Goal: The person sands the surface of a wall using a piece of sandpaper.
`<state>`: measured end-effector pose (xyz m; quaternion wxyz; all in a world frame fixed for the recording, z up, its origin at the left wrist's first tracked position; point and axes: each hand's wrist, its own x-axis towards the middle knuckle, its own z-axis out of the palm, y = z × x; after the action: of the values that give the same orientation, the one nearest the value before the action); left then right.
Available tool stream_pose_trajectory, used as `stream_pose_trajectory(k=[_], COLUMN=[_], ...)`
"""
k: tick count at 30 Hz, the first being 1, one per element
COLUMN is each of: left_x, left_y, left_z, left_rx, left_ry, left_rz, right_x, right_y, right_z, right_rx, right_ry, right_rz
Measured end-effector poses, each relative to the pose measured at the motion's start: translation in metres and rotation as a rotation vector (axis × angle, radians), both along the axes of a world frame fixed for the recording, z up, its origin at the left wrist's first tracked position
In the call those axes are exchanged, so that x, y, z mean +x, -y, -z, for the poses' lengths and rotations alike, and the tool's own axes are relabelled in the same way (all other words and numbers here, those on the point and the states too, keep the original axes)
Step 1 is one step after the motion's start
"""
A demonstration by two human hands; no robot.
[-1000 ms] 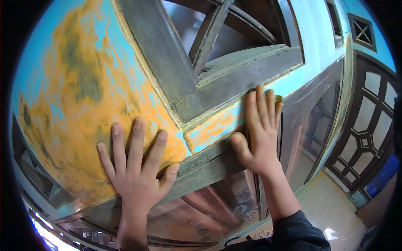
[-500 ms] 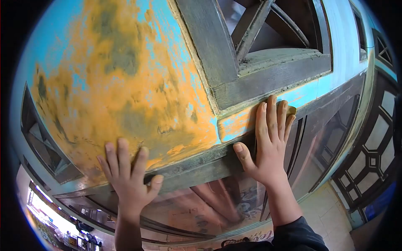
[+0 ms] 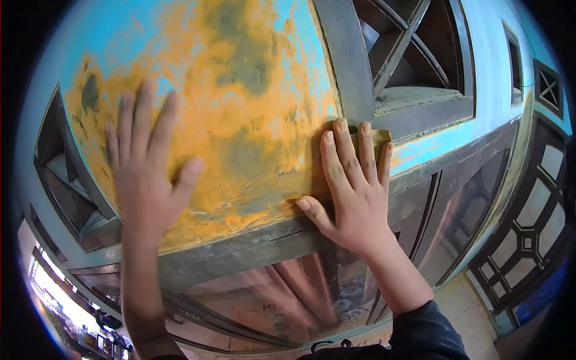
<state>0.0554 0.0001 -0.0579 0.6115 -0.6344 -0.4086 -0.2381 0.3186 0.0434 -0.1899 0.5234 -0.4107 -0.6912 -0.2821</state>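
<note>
My left hand (image 3: 147, 171), slightly blurred, is open with fingers spread over the left part of the patchy orange, blue and grey painted wall panel (image 3: 198, 135). Nothing shows in it. My right hand (image 3: 357, 186) lies flat by the panel's lower right corner, just below the dark window frame (image 3: 354, 63). Under its fingers is a folded olive-brown piece of sandpaper (image 3: 382, 139), its edge showing past the ring and little fingers. The palm hides the rest of the sheet. The right thumb points left along the panel's lower edge.
A dark wooden rail (image 3: 240, 246) runs below the panel, above glass panes (image 3: 270, 294) with pinkish reflections. A latticed opening (image 3: 72, 174) is at left. A dark door with pale panes (image 3: 537, 192) stands at right, above a tiled floor (image 3: 465, 312).
My left hand has moved up and left across the panel. My right hand has slid left and slightly up with the sandpaper. The view has shifted, so the panel appears farther right.
</note>
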Motion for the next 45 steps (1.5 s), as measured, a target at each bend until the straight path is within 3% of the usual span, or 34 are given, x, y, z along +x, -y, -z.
stream_pose_trajectory(k=[4, 7, 9, 12, 14, 18, 22, 25, 29, 32, 35, 39, 42, 45], left_x=[-0.015, -0.027, -0.039, -0.048, -0.048, -0.053, -0.064, -0.076, -0.096, -0.114, -0.126, -0.139, -0.141, -0.137], left_y=[-0.006, -0.01, -0.014, -0.019, -0.015, -0.007, 0.011, 0.019, 0.028, 0.028, 0.031, 0.033, 0.032, 0.033], left_z=[-0.037, -0.058, -0.072, -0.079, -0.072, -0.051, -0.015, 0.014, 0.047, 0.072, 0.09, 0.101, 0.104, 0.105], left_rx=[0.111, 0.167, 0.216, 0.274, 0.243, 0.187, 0.014, -0.077, -0.166, -0.18, -0.202, -0.186, -0.177, -0.185], left_ry=[-0.004, 0.003, 0.003, 0.005, 0.024, 0.025, 0.027, 0.037, 0.021, 0.027, 0.04, 0.036, 0.05, 0.143], left_rz=[0.048, 0.085, 0.112, 0.089, 0.095, 0.114, 0.015, 0.005, -0.015, 0.004, 0.02, 0.036, 0.063, 0.119], right_x=[-0.011, -0.025, -0.014, -0.014, -0.029, -0.06, -0.045, -0.073, -0.093, -0.084, -0.108, -0.123, -0.113, -0.136], right_y=[0.005, 0.003, 0.004, -0.008, -0.004, 0.012, 0.0, 0.009, 0.01, 0.008, 0.017, 0.02, 0.014, 0.022], right_z=[0.013, 0.024, -0.007, -0.063, -0.075, -0.051, -0.096, -0.089, -0.059, -0.095, -0.087, -0.064, -0.103, -0.096], right_rx=[-0.039, 0.077, 0.028, 0.165, 0.219, 0.11, 0.26, 0.22, 0.211, 0.243, 0.213, 0.182, 0.261, 0.251], right_ry=[0.116, 0.31, 0.268, 0.138, 0.101, 0.442, 0.226, 0.209, 0.534, 0.309, 0.324, 0.598, 0.382, 0.369], right_rz=[-0.004, -0.022, -0.025, 0.032, 0.034, -0.113, 0.041, -0.015, 0.011, 0.046, 0.055, 0.008, 0.065, 0.044])
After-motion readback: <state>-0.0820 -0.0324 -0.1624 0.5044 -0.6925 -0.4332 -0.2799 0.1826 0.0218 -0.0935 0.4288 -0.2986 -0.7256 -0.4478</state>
